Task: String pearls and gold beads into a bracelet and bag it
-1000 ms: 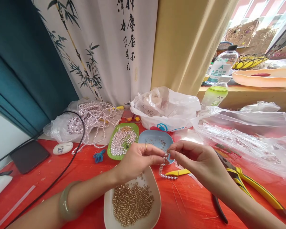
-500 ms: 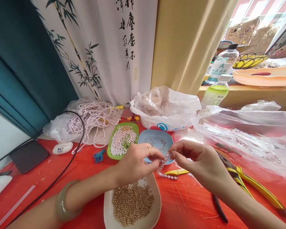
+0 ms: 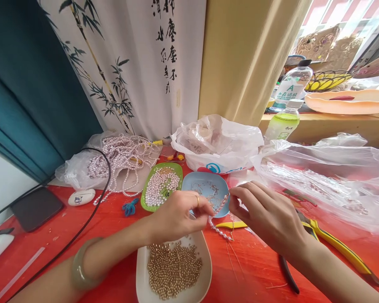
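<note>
A beaded strand (image 3: 220, 207) of pale, pearly beads runs between my two hands, and its lower loop hangs toward the red table. My left hand (image 3: 185, 214), with a gold ring, pinches the strand at its fingertips. Thumb and forefinger of my right hand (image 3: 265, 210) grip its upper end. Behind the strand sits a blue dish (image 3: 189, 182) with small metal bits in it. A green dish (image 3: 145, 202) of pearl beads stands left of that. Below my left hand is a white tray (image 3: 142, 269) holding gold beads (image 3: 175, 269).
Yellow-handled pliers (image 3: 337, 240) lie on the right, near a plastic bag (image 3: 328, 176). Another white bag (image 3: 217, 143) stands behind the dishes. Piled pearl strands (image 3: 123, 155), a black cable (image 3: 109, 168), a dark phone-like slab (image 3: 36, 208) and blue scissors (image 3: 130, 207) are at left.
My right hand has turned palm-down and drawn slightly away from my left, stretching the strand between them. The left hand stays almost in place.
</note>
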{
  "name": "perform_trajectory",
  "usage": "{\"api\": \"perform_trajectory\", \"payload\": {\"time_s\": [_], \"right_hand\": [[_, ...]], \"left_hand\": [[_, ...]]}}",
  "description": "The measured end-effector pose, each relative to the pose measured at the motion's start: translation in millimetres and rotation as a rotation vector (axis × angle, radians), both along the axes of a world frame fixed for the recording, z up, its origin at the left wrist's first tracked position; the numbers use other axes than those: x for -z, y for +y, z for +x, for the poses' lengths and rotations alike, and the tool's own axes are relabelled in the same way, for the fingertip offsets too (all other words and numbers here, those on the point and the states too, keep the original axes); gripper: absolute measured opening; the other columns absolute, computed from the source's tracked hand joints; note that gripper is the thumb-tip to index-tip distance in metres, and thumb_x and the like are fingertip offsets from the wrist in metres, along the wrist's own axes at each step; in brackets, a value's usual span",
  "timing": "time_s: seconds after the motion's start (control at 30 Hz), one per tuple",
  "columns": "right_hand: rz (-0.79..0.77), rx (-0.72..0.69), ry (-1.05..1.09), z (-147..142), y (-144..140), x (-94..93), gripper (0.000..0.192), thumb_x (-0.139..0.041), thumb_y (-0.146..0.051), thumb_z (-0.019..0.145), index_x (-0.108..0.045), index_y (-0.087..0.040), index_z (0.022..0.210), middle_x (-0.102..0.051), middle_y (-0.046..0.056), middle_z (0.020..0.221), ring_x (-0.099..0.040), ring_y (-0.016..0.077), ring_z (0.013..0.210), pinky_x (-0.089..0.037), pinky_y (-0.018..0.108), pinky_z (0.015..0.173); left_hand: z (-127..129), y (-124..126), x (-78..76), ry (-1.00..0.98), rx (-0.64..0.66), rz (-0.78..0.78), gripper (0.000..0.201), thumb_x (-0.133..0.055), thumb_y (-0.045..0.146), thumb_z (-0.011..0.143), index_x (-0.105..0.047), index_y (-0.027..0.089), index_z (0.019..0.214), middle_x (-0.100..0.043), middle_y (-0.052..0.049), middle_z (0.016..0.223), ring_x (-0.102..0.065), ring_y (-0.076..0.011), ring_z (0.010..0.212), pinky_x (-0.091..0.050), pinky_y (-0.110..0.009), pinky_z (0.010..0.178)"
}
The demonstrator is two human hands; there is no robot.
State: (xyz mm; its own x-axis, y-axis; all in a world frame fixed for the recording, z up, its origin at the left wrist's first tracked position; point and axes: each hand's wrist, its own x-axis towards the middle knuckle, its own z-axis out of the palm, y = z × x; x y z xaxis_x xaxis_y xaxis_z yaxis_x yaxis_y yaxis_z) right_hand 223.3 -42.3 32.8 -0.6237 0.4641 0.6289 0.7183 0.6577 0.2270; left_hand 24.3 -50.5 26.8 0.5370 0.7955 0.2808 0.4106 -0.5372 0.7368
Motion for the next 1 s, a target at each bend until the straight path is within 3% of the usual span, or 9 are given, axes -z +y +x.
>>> {"api": "perform_trajectory", "payload": {"time_s": [0.17, 0.27, 0.37, 0.47, 0.73, 0.87, 1.0], "right_hand": [[-0.208, 0.006, 0.211, -4, -4, -8.6, 0.015, -0.044, -0.008, 0.073, -0.055, -0.017, 0.067, -0.057, 0.002, 0.058, -0.050, 0.0123, 0.051, -0.039, 0.024, 0.048], [-0.319, -0.046, 0.274, -10, -9, -11.8, 0.014, -0.045, -0.009, 0.072, -0.055, -0.017, 0.066, -0.057, 0.001, 0.057, -0.049, 0.0116, 0.049, -0.039, 0.024, 0.047], [-0.348, -0.088, 0.301, -16, -13, -11.4, 0.014, -0.046, -0.009, 0.071, -0.056, -0.016, 0.065, -0.057, 0.001, 0.055, -0.049, 0.0111, 0.047, -0.038, 0.023, 0.046], [-0.403, -0.107, 0.352, -19, -15, -11.6, 0.013, -0.046, -0.009, 0.070, -0.056, -0.016, 0.065, -0.056, 0.000, 0.056, -0.048, 0.0101, 0.048, -0.038, 0.022, 0.046], [-0.808, -0.121, 0.548, -19, -15, -22.5, 0.013, -0.049, -0.010, 0.070, -0.057, -0.017, 0.063, -0.053, -0.004, 0.050, -0.045, 0.0080, 0.045, -0.036, 0.019, 0.042], [-1.018, -0.132, 0.599, -18, -11, -21.5, 0.013, -0.049, -0.017, 0.073, -0.058, -0.017, 0.064, -0.058, -0.001, 0.055, -0.049, 0.0105, 0.050, -0.039, 0.021, 0.046], [-1.140, -0.146, 0.609, -17, -9, -19.5, 0.014, -0.048, -0.020, 0.074, -0.058, -0.017, 0.064, -0.059, 0.001, 0.059, -0.052, 0.0123, 0.055, -0.041, 0.023, 0.049]], "left_hand": [[-1, 2, -7.5, -0.045, -0.071, -0.076, 0.017, -0.051, 0.009, 0.069, -0.064, 0.017, 0.078, -0.065, -0.003, 0.081, -0.056, -0.0154, 0.078, -0.044, -0.029, 0.075], [1, 2, -10.2, -0.199, -0.081, -0.245, 0.018, -0.051, 0.021, 0.076, -0.064, 0.018, 0.089, -0.065, -0.005, 0.093, -0.056, -0.0175, 0.089, -0.042, -0.033, 0.083], [4, 1, -8.1, -0.337, -0.051, -0.502, 0.018, -0.057, 0.028, 0.075, -0.065, 0.015, 0.085, -0.067, -0.006, 0.087, -0.060, -0.0163, 0.082, -0.045, -0.029, 0.076], [6, 1, -3.8, -0.411, -0.063, -0.636, 0.016, -0.066, 0.025, 0.067, -0.067, 0.013, 0.078, -0.068, -0.005, 0.076, -0.060, -0.0140, 0.070, -0.045, -0.025, 0.067], [6, 3, -0.7, -0.514, -0.087, -0.730, 0.011, -0.070, 0.024, 0.062, -0.069, 0.016, 0.070, -0.067, -0.001, 0.066, -0.056, -0.0102, 0.062, -0.042, -0.023, 0.064], [6, 3, 0.8, -0.562, -0.061, -0.772, 0.008, -0.071, 0.022, 0.061, -0.069, 0.017, 0.068, -0.066, 0.001, 0.062, -0.055, -0.0080, 0.058, -0.041, -0.020, 0.062], [6, 4, 2.1, -0.594, -0.049, -0.806, 0.005, -0.070, 0.019, 0.061, -0.069, 0.017, 0.065, -0.065, 0.002, 0.058, -0.055, -0.0074, 0.056, -0.041, -0.019, 0.060]]}}
